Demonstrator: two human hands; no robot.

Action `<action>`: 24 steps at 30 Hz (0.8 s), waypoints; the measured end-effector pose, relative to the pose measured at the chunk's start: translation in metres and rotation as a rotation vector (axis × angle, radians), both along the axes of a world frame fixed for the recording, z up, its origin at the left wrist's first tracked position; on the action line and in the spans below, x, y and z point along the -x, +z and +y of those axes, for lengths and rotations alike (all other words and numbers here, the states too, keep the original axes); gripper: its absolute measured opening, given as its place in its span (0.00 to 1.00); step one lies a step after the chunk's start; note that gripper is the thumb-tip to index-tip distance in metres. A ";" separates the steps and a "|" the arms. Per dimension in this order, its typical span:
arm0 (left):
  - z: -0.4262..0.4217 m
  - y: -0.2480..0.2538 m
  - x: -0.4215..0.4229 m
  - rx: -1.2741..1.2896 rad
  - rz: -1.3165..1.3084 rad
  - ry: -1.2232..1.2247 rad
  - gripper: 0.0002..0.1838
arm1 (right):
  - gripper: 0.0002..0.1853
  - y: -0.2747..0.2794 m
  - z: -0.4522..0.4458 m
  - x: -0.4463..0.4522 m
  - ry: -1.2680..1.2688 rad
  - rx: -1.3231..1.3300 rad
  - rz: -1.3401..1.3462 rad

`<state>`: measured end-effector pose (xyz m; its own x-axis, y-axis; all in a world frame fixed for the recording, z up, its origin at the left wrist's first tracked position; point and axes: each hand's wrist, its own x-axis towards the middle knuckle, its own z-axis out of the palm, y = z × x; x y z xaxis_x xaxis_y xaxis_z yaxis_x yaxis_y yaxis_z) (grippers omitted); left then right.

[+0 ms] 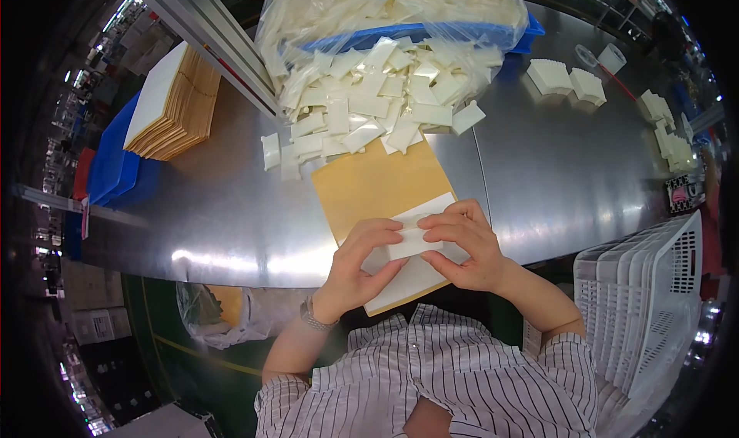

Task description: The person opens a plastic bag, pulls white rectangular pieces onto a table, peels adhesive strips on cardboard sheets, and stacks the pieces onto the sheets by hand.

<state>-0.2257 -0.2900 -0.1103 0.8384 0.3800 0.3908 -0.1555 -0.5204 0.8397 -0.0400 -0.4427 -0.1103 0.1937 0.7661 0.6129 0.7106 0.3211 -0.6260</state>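
My left hand [360, 262] and my right hand [467, 247] pinch a small white rectangular piece [408, 245] from both sides, fingertips at its upper edge and thumbs below. It resembles the flat white pieces in the pile ahead; its exact kind is unclear. Under my hands lies a tan paper sheet [381, 182] with a white sheet [406, 282] over its lower part, reaching past the table's front edge. Just beyond the tan sheet, a loose pile of white rectangular pieces [369, 103] spills from a clear plastic bag [392, 7].
A blue tray [523, 36] shows at the bag. On the left, a paper stack [165, 107] stands near a blue bin [115, 165], beside a metal post [208, 34]. Rightward are rows of white pieces [550, 78] and, below the table edge, nested white crates [627, 299].
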 end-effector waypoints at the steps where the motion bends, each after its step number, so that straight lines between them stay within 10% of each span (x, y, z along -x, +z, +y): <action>1: 0.000 0.000 0.000 0.000 0.001 -0.001 0.22 | 0.23 0.000 0.000 0.000 -0.002 -0.001 -0.005; 12: 0.002 -0.003 0.000 -0.025 -0.020 -0.036 0.19 | 0.30 -0.013 -0.011 -0.010 -0.008 0.161 0.196; 24: 0.001 -0.027 0.002 0.186 0.027 -0.108 0.15 | 0.14 -0.019 0.011 -0.043 0.203 0.163 0.066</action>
